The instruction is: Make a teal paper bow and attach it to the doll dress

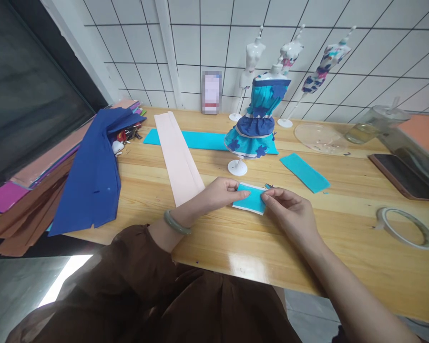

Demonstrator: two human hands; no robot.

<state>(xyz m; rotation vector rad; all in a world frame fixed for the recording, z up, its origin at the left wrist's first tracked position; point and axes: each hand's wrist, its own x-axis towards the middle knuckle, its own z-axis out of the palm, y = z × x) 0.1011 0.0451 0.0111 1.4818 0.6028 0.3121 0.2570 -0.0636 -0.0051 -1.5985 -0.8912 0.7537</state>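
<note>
Between my two hands is a small turquoise rectangle of crepe paper (250, 202) with white strips along its long edges. My left hand (223, 193) pinches its left end, thumb on top. At the right end, my right hand (289, 205) grips it between thumb and fingertips. A small dark object (268, 186) lies just behind the piece, partly hidden by the right fingers. Beyond my hands stands a miniature mannequin in a turquoise and blue ruffled dress (259, 119). Off to the right rests a loose turquoise strip (305, 172).
A pale pink strip (178, 157) crosses a long turquoise strip (203, 140). Blue crepe paper (89, 176) overlaps brown sheets (39, 205) at left. On the right are a tape roll (407, 227), a phone (409, 176), a clear plate (320, 138) and a cup (373, 124).
</note>
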